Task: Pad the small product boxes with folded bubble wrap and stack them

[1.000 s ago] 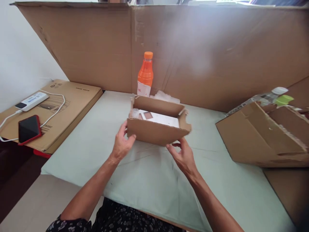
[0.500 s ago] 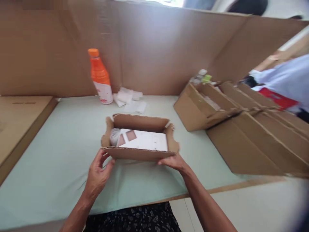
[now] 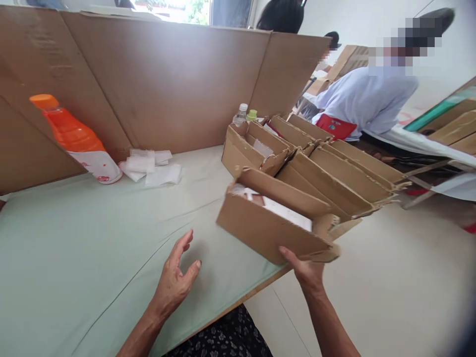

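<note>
While the right hand (image 3: 307, 270) grips the near lower corner of an open cardboard box (image 3: 271, 230) from beneath, the box hangs tilted over the right edge of the bench (image 3: 74, 248) — its far side against the row of other cardboard boxes (image 3: 320, 158) that stand one behind another there. The fingers of that hand are closed on the box's underside and front wall; the thumb shows at the wall's lower edge. Inside the held box a white card insert (image 3: 282, 208) with a brownish patch lies against the back wall.

The left hand (image 3: 174, 280) holds nothing: it hovers over the pale green bench cover, fingers spread and slightly curled, palm turned towards the box and well apart from it.

At the far left an orange bottle (image 3: 74, 139) with an orange cap stands on the bench against a tall cardboard screen (image 3: 167, 84). Just beside it lies a small heap of white packets (image 3: 150, 166). Behind the row of boxes two bottle tops show — one white, one green (image 3: 252, 114).

Beyond the screen, at the upper right, a person in a light blue shirt (image 3: 364, 99) sits at another table, turned away.
</note>
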The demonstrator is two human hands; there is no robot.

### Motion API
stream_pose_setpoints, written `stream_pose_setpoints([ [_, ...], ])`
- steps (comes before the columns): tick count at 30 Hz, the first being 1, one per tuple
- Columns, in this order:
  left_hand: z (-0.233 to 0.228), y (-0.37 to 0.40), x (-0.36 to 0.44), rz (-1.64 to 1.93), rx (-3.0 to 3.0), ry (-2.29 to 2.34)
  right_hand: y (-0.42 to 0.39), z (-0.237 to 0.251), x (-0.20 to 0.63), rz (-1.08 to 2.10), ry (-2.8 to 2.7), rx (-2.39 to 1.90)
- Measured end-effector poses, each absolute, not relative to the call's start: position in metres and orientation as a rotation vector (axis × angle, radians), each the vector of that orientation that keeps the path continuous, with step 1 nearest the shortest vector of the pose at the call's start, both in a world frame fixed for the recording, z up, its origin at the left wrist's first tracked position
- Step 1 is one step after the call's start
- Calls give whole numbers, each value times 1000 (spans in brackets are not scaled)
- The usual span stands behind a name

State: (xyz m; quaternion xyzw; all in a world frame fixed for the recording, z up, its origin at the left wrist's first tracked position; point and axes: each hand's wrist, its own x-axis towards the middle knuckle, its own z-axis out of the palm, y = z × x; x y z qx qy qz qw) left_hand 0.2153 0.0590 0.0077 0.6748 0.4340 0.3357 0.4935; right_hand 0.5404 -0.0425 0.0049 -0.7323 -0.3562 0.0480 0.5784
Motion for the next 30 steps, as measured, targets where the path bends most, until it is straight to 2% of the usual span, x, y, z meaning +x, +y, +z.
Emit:
stream_pose_setpoints([
  [5,-4,51,223,695,1710,1016,-48,16,556,-99,-616,-1733],
  [12,-19,40,227,798,1917,995,-23,-3,558,-169,-578,-1719],
  [18,-32,35,229,862,2052,1002,-41,-15,541,-180,-615,-1741],
  [21,-33,34,229,883,2077,996,-63,4,537,-467,-742,-1739],
  [25,-33,33,229,895,2095,1012,-78,58,556,-868,-1037,-1658],
  [30,-13,35,247,834,2027,1027,-57,104,589,-798,-1465,-1827],
])
